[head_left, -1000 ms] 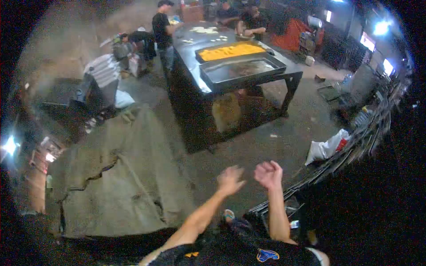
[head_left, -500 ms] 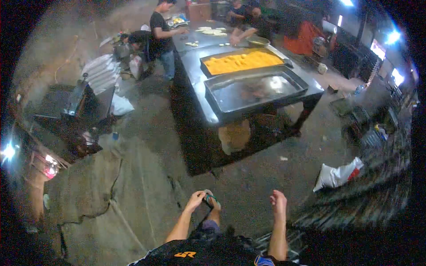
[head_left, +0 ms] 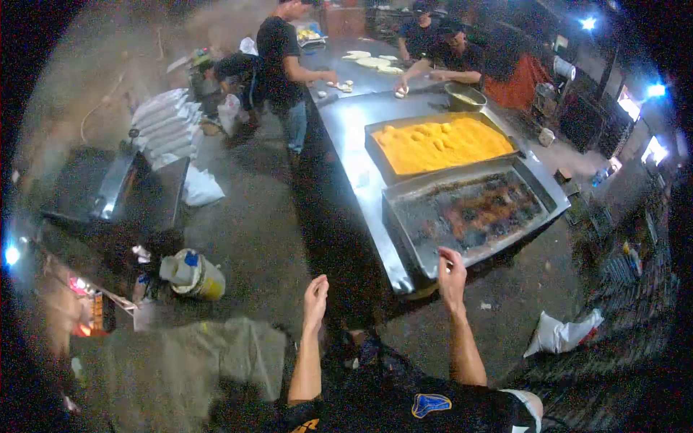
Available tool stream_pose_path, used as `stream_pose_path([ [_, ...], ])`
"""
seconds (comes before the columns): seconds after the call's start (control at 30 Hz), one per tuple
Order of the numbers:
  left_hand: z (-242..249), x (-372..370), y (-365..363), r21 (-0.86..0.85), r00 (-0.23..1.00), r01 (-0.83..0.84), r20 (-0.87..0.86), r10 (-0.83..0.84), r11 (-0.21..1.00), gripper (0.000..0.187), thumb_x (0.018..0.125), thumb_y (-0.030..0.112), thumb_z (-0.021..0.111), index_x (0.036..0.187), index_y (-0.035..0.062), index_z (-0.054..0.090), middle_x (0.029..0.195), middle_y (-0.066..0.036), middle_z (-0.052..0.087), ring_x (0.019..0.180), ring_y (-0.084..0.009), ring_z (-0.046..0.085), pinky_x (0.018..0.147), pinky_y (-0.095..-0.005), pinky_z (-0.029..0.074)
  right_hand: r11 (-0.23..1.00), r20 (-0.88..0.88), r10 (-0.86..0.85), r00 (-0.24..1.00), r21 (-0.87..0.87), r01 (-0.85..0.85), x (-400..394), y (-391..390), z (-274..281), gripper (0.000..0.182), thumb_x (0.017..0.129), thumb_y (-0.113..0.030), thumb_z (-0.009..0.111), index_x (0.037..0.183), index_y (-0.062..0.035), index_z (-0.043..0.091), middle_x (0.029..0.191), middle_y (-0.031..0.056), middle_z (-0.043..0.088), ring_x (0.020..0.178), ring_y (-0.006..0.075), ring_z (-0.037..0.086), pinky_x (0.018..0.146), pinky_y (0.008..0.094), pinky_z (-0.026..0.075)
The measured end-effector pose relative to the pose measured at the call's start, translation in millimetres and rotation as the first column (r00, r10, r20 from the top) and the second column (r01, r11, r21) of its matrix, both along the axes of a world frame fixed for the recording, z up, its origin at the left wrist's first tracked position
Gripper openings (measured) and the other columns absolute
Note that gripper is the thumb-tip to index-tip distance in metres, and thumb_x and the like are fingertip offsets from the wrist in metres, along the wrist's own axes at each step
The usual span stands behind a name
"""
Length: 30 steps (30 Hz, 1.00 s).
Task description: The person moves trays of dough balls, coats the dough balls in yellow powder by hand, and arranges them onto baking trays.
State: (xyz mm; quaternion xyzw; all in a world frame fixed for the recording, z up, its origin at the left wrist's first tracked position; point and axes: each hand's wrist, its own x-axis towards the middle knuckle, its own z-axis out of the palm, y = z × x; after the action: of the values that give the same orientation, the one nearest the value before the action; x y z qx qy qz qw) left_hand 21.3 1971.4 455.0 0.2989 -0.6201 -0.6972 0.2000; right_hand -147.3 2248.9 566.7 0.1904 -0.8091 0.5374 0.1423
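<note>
My left hand is raised in front of my body, left of the table, its fingers curled together with nothing showing in them. My right hand overlaps the front edge of a dark metal tray in this view. Its fingers are bent, with a gap by the thumb, and no object shows in it. The tray's bottom carries brown and dark stains. Directly behind it, a second tray is filled with orange-yellow crumbs in an uneven layer.
A metal-topped table carries both trays, a bowl and flat pale pieces. Several people stand around its far end. On the floor are a bucket, stacked sacks and a white sack at right.
I have moved closer to the table, and the trays appear nearer. My right hand has risen toward the front tray; my left hand has risen too. The bucket has come into view.
</note>
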Motion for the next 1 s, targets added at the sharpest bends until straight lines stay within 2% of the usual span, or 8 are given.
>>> stream_pose_path([
  [0.13,7,-102,-80,-0.093,0.995,-0.056,-0.083,0.048,0.994,0.039,0.095,0.027,0.057,0.125,0.0013,0.055,0.123,-0.010,0.059,0.114,-0.0197,0.054,0.099,-0.0315,0.041,0.994,-0.080,0.070,0.994,0.084,-0.064,-55,-77,10,0.027,0.083,-0.003,0.057,0.110,-0.0013,0.061,0.111,0.0168,0.059,0.103,0.0326,0.057,0.093,0.0381,0.044],
  [0.23,27,-189,-130,-0.150,0.992,0.042,-0.111,-0.058,0.988,0.038,0.095,0.025,0.057,0.125,0.0005,0.055,0.124,-0.012,0.058,0.116,-0.0208,0.054,0.100,-0.0323,0.040,0.988,-0.186,-0.011,0.983,0.149,0.039,-102,-126,-5,0.029,0.082,-0.003,0.057,0.110,-0.0006,0.060,0.113,0.0191,0.059,0.106,0.0359,0.055,0.095,0.0412,0.043],
  [0.4,57,-322,-209,-0.315,0.944,0.286,-0.067,-0.322,0.905,0.039,0.095,0.025,0.058,0.125,0.0003,0.054,0.125,-0.014,0.056,0.115,-0.0227,0.055,0.098,-0.0329,0.043,0.974,-0.074,-0.096,0.993,0.199,0.109,-190,-221,-31,0.032,0.083,-0.011,0.057,0.113,0.0011,0.059,0.113,0.0214,0.058,0.106,0.0376,0.055,0.094,0.0426,0.043],
  [0.6,72,-490,-241,-0.742,0.787,0.447,0.060,-0.614,0.500,0.049,0.084,0.023,0.069,0.125,0.0018,0.054,0.122,-0.014,0.058,0.114,-0.0291,0.055,0.097,-0.0391,0.044,0.898,-0.096,-0.283,0.954,0.322,0.299,-266,-283,-30,0.047,0.084,-0.011,0.059,0.125,0.0075,0.047,0.118,0.0250,0.050,0.113,0.0394,0.046,0.100,0.0430,0.038],
  [0.7,74,-567,-234,-0.970,0.654,0.219,0.066,-0.754,0.106,0.053,0.079,0.031,0.071,0.120,0.0015,0.055,0.120,-0.016,0.056,0.123,-0.0329,0.044,0.106,-0.0472,0.031,0.741,-0.228,-0.469,0.853,0.424,0.520,-300,-308,-62,0.046,0.083,-0.009,0.059,0.124,0.0085,0.047,0.117,0.0259,0.049,0.111,0.0410,0.045,0.097,0.0472,0.038],
  [0.77,67,-617,-243,-0.958,0.542,0.247,0.262,-0.799,-0.146,0.056,0.074,0.034,0.075,0.116,0.0017,0.056,0.116,-0.015,0.057,0.117,-0.0333,0.048,0.106,-0.0479,0.031,0.726,-0.188,-0.549,0.814,0.375,0.576,-317,-323,-84,0.042,0.082,-0.011,0.062,0.119,0.0054,0.051,0.106,0.0223,0.053,0.101,0.0380,0.049,0.090,0.0483,0.040],
  [0.97,15,-723,-245,-0.973,0.179,0.215,0.127,-0.976,-0.088,0.032,0.066,0.021,0.080,0.082,0.0033,0.058,0.086,-0.014,0.056,0.086,-0.0348,0.054,0.077,-0.0424,0.046,0.338,-0.403,-0.743,0.535,0.464,0.819,-363,-324,-120,0.015,0.074,-0.010,0.064,0.085,-0.0069,0.054,0.084,0.0129,0.051,0.083,0.0329,0.049,0.071,0.0423,0.036],
  [1.0,18,-745,-226,-0.974,0.218,0.206,0.135,-0.967,-0.090,0.030,0.067,0.019,0.079,0.081,0.0036,0.057,0.087,-0.014,0.056,0.086,-0.0347,0.054,0.077,-0.0431,0.046,0.387,-0.400,-0.730,0.554,0.427,0.817,-383,-308,-121,0.014,0.073,-0.009,0.062,0.084,-0.0066,0.053,0.081,0.0128,0.050,0.082,0.0337,0.049,0.071,0.0423,0.036],
])
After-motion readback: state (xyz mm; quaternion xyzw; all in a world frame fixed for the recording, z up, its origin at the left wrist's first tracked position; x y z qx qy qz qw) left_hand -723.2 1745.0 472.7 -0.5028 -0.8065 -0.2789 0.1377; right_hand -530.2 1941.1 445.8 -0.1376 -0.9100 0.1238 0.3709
